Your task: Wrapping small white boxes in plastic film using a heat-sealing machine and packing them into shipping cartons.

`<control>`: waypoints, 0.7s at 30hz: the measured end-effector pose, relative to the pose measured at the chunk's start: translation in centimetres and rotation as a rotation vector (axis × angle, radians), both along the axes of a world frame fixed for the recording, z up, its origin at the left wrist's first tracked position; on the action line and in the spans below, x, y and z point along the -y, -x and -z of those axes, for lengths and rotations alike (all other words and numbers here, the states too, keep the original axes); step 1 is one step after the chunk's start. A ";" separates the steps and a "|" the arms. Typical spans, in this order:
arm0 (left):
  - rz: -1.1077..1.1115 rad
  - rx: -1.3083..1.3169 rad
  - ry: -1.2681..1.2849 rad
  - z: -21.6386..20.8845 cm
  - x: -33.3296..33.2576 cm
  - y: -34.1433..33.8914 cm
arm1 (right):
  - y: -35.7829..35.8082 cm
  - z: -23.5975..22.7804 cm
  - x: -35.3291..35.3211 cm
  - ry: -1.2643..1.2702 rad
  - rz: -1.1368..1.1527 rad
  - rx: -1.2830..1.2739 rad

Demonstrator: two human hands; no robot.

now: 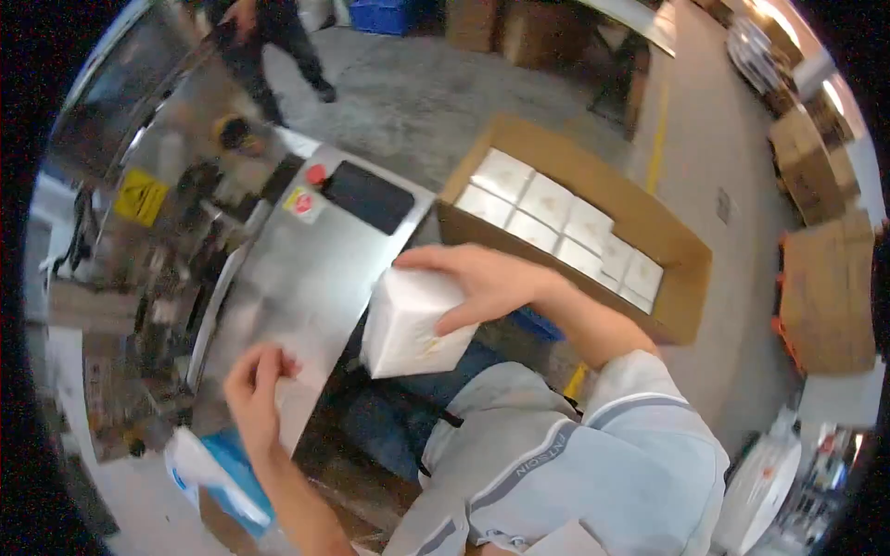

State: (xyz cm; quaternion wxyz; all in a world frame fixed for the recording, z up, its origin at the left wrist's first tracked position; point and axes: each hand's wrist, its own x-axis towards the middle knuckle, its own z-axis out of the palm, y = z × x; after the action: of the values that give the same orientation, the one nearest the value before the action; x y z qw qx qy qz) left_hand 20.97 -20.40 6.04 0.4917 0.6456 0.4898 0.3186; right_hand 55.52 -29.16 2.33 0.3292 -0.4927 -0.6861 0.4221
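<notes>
My right hand [491,283] grips a white, block-shaped wrapped pack [413,329] from above, thumb on one side and fingers over the far edge. The pack is held in the air by the near edge of a metal machine top [306,250]. Over that top, my left hand [260,385] has its fingers curled in and pressed together. Whether anything small is between them cannot be made out. Beside my left wrist lies a blue-and-white plastic bag [222,473].
An open cardboard box [686,264] with several similar white packs stands to the right. The machine carries a red button [316,174], a dark panel [369,196] and a yellow warning label [141,196]. Another person [278,46] stands beyond it. Stacked cartons [825,296] line the far right.
</notes>
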 end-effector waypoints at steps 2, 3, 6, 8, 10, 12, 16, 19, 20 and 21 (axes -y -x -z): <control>0.021 -0.047 -0.092 -0.1 1.7 4.4 | -4.8 -1.8 3.7 0.003 0.183 0.124; -0.025 -0.044 -0.095 -0.2 3.0 6.3 | -7.4 -3.7 5.7 0.130 0.340 0.160; -0.156 -0.162 -0.054 -0.5 5.9 14.2 | -17.4 -2.6 11.4 0.179 0.674 0.203; -0.391 -0.210 -0.066 1.7 7.4 20.7 | -23.1 -1.4 14.9 0.394 0.759 0.458; -0.604 -0.133 -0.008 3.2 8.2 28.1 | -27.9 2.4 18.1 0.677 0.627 0.635; -0.824 -0.053 -0.074 4.1 10.8 31.0 | -32.5 10.4 22.5 0.918 0.471 0.394; -0.850 -0.065 -0.023 9.6 7.7 36.5 | -29.2 26.3 26.6 0.890 0.493 0.590; -0.984 -0.077 -0.092 8.5 10.9 45.0 | -26.5 24.2 21.5 0.736 0.494 0.416; -1.021 -0.050 -0.100 9.6 12.2 47.7 | -28.4 23.5 22.2 0.707 0.420 0.618; -1.077 -0.034 -0.138 9.5 14.8 51.0 | -28.3 22.3 21.0 0.673 0.505 0.665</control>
State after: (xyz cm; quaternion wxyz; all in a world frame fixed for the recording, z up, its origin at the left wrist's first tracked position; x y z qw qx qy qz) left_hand -30.08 -35.19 -3.46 0.2072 0.3392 0.7372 0.5464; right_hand 83.79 -50.19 -19.94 0.0095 -0.8279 -0.4401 0.3475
